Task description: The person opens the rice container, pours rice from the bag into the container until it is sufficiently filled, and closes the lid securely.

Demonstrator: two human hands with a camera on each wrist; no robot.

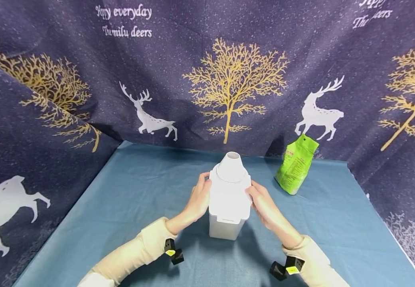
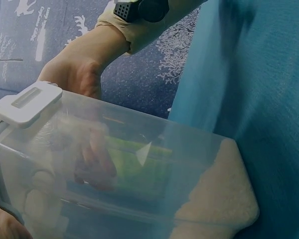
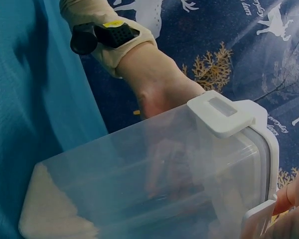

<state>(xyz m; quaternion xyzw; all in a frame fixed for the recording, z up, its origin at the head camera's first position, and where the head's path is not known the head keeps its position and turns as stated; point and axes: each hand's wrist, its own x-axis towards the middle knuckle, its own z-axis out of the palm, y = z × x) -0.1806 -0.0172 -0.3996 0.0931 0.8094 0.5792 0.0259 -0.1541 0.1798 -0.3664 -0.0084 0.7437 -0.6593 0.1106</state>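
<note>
A clear plastic storage container (image 2: 139,159) with a white lid (image 1: 229,199) stands between both hands at the middle of the table. A white cone-shaped piece (image 1: 231,169) with an open top sits at the lid's far end. White clasps (image 3: 222,114) show on the lid's sides. Pale grainy contents (image 2: 222,191) lie sloped at the container's bottom; their kind is unclear. My left hand (image 1: 200,197) grips the left side near the lid, thumb toward the top. On the opposite side my right hand (image 1: 263,204) holds it likewise. Whether the base touches the cloth, I cannot tell.
A bright green bag (image 1: 296,164) with printed text stands tilted at the back right of the table. Blue cloth (image 1: 150,179) covers the tabletop. Dark fabric (image 1: 178,52) printed with deer and golden trees hangs behind and along the sides.
</note>
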